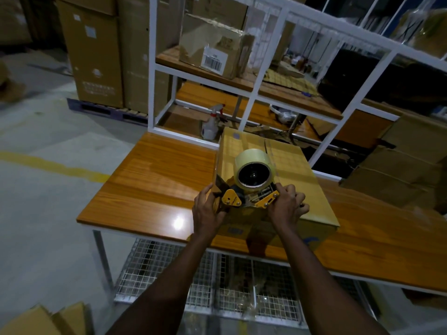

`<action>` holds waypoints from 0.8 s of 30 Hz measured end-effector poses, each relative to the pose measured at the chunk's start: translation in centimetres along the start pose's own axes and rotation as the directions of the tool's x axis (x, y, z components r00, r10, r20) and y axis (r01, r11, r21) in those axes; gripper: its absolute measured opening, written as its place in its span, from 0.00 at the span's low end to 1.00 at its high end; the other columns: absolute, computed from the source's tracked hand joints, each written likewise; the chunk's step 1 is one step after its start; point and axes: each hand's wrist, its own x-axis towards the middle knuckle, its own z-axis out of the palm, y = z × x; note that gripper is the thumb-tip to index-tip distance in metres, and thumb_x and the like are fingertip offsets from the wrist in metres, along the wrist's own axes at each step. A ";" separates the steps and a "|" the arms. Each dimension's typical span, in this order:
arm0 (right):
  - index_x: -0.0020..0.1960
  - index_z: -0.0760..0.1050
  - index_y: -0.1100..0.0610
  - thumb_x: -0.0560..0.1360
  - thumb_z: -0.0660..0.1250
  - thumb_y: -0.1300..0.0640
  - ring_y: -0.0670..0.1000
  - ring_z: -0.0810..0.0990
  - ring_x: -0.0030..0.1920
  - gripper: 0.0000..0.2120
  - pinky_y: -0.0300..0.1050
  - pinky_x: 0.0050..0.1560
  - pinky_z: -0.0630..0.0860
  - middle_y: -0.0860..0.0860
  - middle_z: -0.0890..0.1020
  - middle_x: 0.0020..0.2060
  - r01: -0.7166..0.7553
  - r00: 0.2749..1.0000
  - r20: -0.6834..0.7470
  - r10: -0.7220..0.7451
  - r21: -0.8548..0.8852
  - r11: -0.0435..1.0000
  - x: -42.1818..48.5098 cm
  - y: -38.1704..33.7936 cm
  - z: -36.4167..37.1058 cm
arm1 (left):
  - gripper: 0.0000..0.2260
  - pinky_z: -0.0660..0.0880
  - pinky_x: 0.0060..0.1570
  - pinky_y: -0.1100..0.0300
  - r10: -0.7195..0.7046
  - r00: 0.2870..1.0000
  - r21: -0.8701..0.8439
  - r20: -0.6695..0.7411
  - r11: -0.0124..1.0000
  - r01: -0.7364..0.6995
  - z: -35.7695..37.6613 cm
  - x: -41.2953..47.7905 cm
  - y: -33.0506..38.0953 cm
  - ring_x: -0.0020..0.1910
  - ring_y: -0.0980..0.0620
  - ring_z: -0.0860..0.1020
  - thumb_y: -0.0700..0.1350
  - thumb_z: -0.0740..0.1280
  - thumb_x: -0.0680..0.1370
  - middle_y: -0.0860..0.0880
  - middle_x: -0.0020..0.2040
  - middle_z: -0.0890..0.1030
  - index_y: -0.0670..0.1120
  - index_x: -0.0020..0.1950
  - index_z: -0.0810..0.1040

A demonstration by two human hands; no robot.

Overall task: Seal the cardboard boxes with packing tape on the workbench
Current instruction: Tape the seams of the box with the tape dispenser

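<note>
Atop box (244, 146) | tape dispenser (252, 176) between hands | left hand (208, 210) grips front | right hand (287, 204) grips handle

Glossy wood-grain workbench (154, 180), matt cardboard box (300, 189), shiny clear tape roll (254, 163), yellow metal dispenser (232, 198).

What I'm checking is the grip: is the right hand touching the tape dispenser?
Touching. The head view shows the right hand curled over the yellow frame of the tape dispenser, with no gap between them.
</note>
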 end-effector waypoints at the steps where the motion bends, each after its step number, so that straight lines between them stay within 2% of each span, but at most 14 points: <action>1: 0.60 0.76 0.46 0.75 0.68 0.59 0.59 0.67 0.54 0.15 0.58 0.57 0.62 0.52 0.73 0.53 -0.004 1.000 -0.002 0.004 0.003 1.000 0.0 0.0 0.1 | 0.23 0.73 0.55 0.43 -0.002 1.000 -0.002 -0.004 1.000 0.002 0.1 -0.1 0.0 0.65 0.43 0.70 0.39 0.75 0.65 0.47 0.71 0.70 0.48 0.59 0.76; 6: 0.58 0.76 0.45 0.76 0.68 0.54 0.58 0.67 0.54 0.12 0.57 0.56 0.62 0.51 0.72 0.52 0.006 1.000 -0.006 -0.005 0.015 1.000 0.6 0.2 0.4 | 0.25 0.73 0.54 0.41 -0.003 1.000 0.061 -0.014 0.998 0.004 -0.4 -0.3 0.2 0.65 0.43 0.70 0.39 0.72 0.65 0.49 0.71 0.70 0.52 0.59 0.73; 10: 0.55 0.76 0.45 0.76 0.69 0.53 0.58 0.66 0.52 0.09 0.58 0.55 0.62 0.51 0.71 0.51 0.022 0.999 -0.029 -0.021 0.009 1.000 0.7 1.0 0.9 | 0.26 0.69 0.60 0.38 0.030 0.999 0.176 0.013 0.984 -0.031 -1.2 0.4 0.5 0.68 0.42 0.68 0.41 0.74 0.65 0.51 0.71 0.69 0.57 0.59 0.72; 15: 0.57 0.77 0.46 0.73 0.72 0.56 0.59 0.66 0.53 0.14 0.58 0.55 0.62 0.51 0.71 0.51 0.012 0.999 -0.053 -0.012 -0.007 1.000 2.0 4.4 0.8 | 0.19 0.66 0.61 0.38 0.040 0.999 0.186 -0.026 0.982 -0.035 -1.1 0.3 0.8 0.68 0.42 0.69 0.49 0.75 0.70 0.51 0.70 0.71 0.58 0.57 0.74; 19: 0.55 0.79 0.48 0.69 0.75 0.61 0.60 0.66 0.54 0.17 0.59 0.54 0.62 0.53 0.73 0.51 0.032 0.997 -0.069 -0.031 0.004 0.999 2.7 6.9 0.4 | 0.19 0.65 0.61 0.38 0.051 0.999 0.254 -0.010 0.966 -0.047 -1.1 0.5 1.2 0.69 0.43 0.68 0.54 0.75 0.69 0.50 0.69 0.71 0.56 0.57 0.75; 22: 0.54 0.78 0.48 0.67 0.75 0.61 0.60 0.67 0.53 0.18 0.58 0.54 0.62 0.53 0.73 0.51 0.034 0.997 -0.069 -0.034 -0.013 0.999 2.5 6.7 0.3 | 0.22 0.62 0.64 0.38 0.160 0.986 0.370 0.051 0.914 -0.168 -1.6 0.5 1.7 0.73 0.45 0.65 0.56 0.71 0.67 0.50 0.71 0.70 0.52 0.59 0.75; 24: 0.53 0.78 0.48 0.67 0.75 0.59 0.60 0.68 0.53 0.17 0.58 0.54 0.62 0.53 0.73 0.51 0.034 0.997 -0.064 -0.035 -0.017 0.999 2.6 6.7 0.2 | 0.28 0.61 0.66 0.38 0.235 0.961 0.397 0.148 0.875 -0.276 -2.0 0.5 2.3 0.74 0.47 0.64 0.56 0.68 0.67 0.50 0.72 0.70 0.49 0.65 0.72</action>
